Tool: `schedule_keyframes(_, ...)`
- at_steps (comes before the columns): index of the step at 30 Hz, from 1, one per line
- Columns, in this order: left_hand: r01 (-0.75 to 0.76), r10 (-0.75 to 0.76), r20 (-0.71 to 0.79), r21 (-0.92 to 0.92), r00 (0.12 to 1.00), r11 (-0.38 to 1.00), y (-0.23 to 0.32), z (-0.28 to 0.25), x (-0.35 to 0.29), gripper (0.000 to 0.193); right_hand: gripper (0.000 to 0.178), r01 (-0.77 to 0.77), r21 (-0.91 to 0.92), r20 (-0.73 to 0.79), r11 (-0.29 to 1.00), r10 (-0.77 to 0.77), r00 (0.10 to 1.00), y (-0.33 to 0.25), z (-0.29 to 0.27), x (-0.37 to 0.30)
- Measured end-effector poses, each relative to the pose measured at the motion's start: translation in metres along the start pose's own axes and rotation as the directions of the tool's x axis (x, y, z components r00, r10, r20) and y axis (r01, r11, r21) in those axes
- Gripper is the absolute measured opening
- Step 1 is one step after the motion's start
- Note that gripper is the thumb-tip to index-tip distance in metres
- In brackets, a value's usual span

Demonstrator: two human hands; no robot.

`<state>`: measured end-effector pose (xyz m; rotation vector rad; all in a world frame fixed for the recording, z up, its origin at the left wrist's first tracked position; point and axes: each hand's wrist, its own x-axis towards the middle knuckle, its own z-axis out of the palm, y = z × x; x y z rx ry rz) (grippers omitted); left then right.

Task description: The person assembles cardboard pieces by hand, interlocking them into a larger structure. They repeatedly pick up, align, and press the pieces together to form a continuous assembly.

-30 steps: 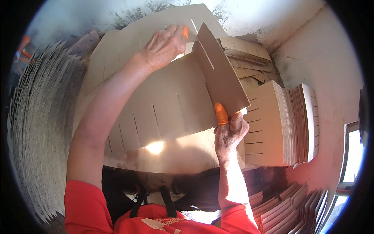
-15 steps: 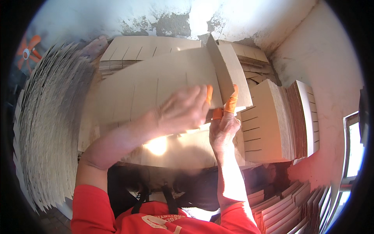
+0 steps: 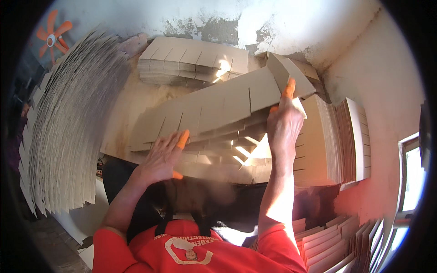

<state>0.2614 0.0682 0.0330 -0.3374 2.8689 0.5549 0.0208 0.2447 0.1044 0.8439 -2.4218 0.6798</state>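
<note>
A long slotted cardboard strip [image 3: 209, 107] lies slanted in front of me, with more slotted strips beneath it. Its right end meets a raised cardboard piece [image 3: 282, 68], which my right hand [image 3: 286, 118] grips, an orange finger cover on its outstretched index finger. My left hand [image 3: 159, 159] rests by the strip's near left edge, fingers apart, orange covers on index finger and thumb. Its fingertips touch or hover at the edge; I cannot tell which.
A tall stack of cardboard sheets [image 3: 75, 123] fills the left side. Slotted stacks stand at the back [image 3: 191, 57] and at the right [image 3: 316, 141]. More cardboard pieces [image 3: 325, 245] stand upright at lower right. An orange fan [image 3: 51, 40] is at far left.
My left hand has moved left and nearer, away from the right end, with its fingers spreading. My right hand has shifted up and right with the cardboard. The view has also shifted.
</note>
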Motion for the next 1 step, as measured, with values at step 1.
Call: schedule_keyframes(1, -0.025, 0.033, -0.115, 0.079, 0.993, 0.997, -0.0111, 0.0132, -0.0024, 0.114, 0.079, 0.093, 0.031, -0.053, 0.995, -0.091, 0.994, -0.0006, 0.0020, 0.0073)
